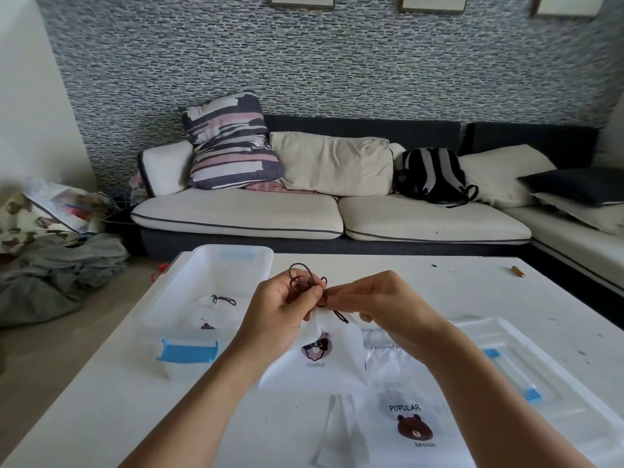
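A small white drawstring bag (320, 363) with a bear print hangs above the white table (135, 400), its mouth held up between my hands. My left hand (280, 309) pinches the dark brown drawstring (304, 278), whose loops stick up above my fingers. My right hand (381, 305) pinches the same cord just to the right, fingertips almost touching the left hand's. A short cord end dangles below them over the bag's top.
A clear plastic box (216, 292) with a blue latch holds another drawstring bag at the left. Its lid (526, 366) lies at the right. A flat bag printed "POPULAR" (412, 427) and plastic wrappers (341, 434) lie near me. A sofa stands beyond the table.
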Motion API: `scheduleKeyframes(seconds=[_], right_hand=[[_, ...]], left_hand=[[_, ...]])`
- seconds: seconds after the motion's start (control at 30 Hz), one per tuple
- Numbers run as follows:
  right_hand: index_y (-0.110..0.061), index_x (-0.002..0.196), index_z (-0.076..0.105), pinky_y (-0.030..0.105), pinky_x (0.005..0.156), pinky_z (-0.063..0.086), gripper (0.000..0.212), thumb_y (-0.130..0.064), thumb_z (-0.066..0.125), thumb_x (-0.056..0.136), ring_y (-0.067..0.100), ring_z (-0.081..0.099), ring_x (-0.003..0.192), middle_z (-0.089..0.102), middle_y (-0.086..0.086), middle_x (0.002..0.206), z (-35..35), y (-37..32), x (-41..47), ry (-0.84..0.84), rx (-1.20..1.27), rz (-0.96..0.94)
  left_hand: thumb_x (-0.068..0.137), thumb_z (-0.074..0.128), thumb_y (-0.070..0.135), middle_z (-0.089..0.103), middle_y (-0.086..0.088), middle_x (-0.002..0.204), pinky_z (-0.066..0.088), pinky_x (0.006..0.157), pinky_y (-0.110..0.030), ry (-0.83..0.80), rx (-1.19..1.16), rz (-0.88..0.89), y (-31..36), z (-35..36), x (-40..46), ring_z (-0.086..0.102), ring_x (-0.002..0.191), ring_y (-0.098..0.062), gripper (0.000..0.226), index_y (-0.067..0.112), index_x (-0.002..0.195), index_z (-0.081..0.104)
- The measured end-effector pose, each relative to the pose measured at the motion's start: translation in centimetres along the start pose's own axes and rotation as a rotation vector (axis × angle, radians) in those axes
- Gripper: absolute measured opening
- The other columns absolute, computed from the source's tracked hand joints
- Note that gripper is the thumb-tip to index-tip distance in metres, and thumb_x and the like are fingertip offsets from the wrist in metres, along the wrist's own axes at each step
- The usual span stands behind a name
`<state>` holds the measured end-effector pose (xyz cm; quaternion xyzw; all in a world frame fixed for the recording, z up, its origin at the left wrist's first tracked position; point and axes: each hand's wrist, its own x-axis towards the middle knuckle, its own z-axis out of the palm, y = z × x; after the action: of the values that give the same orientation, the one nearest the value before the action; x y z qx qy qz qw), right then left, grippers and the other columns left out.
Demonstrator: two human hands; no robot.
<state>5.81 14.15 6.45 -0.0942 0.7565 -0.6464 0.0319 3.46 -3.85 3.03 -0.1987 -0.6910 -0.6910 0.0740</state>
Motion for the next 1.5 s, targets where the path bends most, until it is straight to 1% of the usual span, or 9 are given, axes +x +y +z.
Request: scheduleKeyframes(seconds=[0.17,0.33,0.5,0.63,0.97,1.07,1.17,1.3,1.5], right_hand=[[-0.008,0.090,0.071,0.025,0.067,0.035,0.026,-0.020,0.087,0.074,0.013,0.056,0.076,0.075,0.008,0.094,0.1,1.1,0.6,-0.020,0.131,0.088],[-0.004,0.123,0.067,0.041,0.086,0.041,0.041,-0.020,0.075,0.086,0.026,0.053,0.087,0.068,0.017,0.109,-0.3,1.8,1.0,-0.153,0.325,0.166],[-0.002,0.101,0.074,0.024,0.066,0.045,0.023,-0.015,0.068,0.083,0.012,0.054,0.068,0.069,0.010,0.086,0.0,1.9,1.1,-0.127,0.341,0.118],[0.000,0.092,0.073,0.017,0.056,0.048,0.018,-0.012,0.073,0.080,0.009,0.055,0.059,0.065,0.006,0.072,-0.3,1.8,1.4,-0.005,0.326,0.090],[-0.011,0.111,0.071,0.024,0.064,0.052,0.021,-0.011,0.069,0.090,0.016,0.067,0.075,0.071,0.008,0.100,-0.6,0.6,1.1,0.104,0.271,0.014],[-0.015,0.104,0.075,0.033,0.076,0.053,0.016,-0.013,0.061,0.095,0.022,0.066,0.092,0.073,0.006,0.107,-1.3,1.5,1.2,0.198,0.085,0.110],[-0.009,0.100,0.077,0.041,0.093,0.053,0.019,-0.013,0.060,0.095,0.026,0.068,0.106,0.075,0.008,0.109,-1.2,2.0,0.8,0.046,0.059,0.151],[0.001,0.105,0.074,0.028,0.081,0.056,0.027,-0.017,0.073,0.085,0.021,0.071,0.093,0.075,0.015,0.102,-0.6,2.0,0.6,-0.068,0.127,0.072],[-0.001,0.095,0.077,0.038,0.086,0.054,0.032,-0.021,0.081,0.070,0.023,0.070,0.087,0.075,0.014,0.093,-0.3,2.0,0.9,-0.073,0.159,0.113]], left_hand=[[0.095,0.056,-0.005,0.063,0.005,0.065,0.044,0.061,-0.019,-0.044,-0.017,0.022,0.2,-0.3,0.1,0.049,0.057,-0.013,0.014,0.006,0.089,0.061],[0.093,0.062,-0.002,0.056,-0.003,0.066,0.044,0.062,-0.020,-0.082,-0.054,0.018,0.2,-0.6,0.0,0.049,0.060,-0.017,0.007,0.005,0.094,0.060],[0.092,0.067,0.005,0.057,0.000,0.069,0.047,0.067,-0.020,-0.149,-0.073,-0.038,0.0,-1.0,-0.1,0.052,0.063,-0.015,0.019,0.008,0.110,0.062],[0.093,0.064,0.001,0.068,-0.010,0.076,0.049,0.067,-0.022,-0.143,-0.030,-0.080,-0.1,-0.9,-0.1,0.057,0.063,-0.016,0.012,0.004,0.104,0.066],[0.092,0.065,0.002,0.075,-0.005,0.079,0.047,0.063,-0.018,-0.031,-0.004,-0.117,-0.2,-0.3,-0.2,0.063,0.067,-0.011,0.009,0.007,0.090,0.072],[0.091,0.067,0.005,0.076,-0.009,0.089,0.050,0.075,-0.019,0.011,-0.059,-0.119,0.0,-0.6,0.0,0.070,0.085,-0.017,0.010,0.012,0.090,0.073],[0.091,0.067,0.004,0.076,-0.011,0.088,0.052,0.077,-0.024,0.044,-0.103,-0.115,0.1,-0.7,0.1,0.070,0.085,-0.019,0.010,0.013,0.089,0.072],[0.091,0.066,0.000,0.075,-0.004,0.077,0.052,0.064,-0.018,0.042,-0.099,-0.103,0.4,-0.6,0.0,0.068,0.072,-0.011,0.012,0.011,0.088,0.071],[0.089,0.069,0.002,0.075,-0.003,0.077,0.054,0.068,-0.022,0.037,0.025,-0.046,0.1,-0.6,-0.2,0.068,0.069,-0.014,0.020,0.020,0.083,0.075]])
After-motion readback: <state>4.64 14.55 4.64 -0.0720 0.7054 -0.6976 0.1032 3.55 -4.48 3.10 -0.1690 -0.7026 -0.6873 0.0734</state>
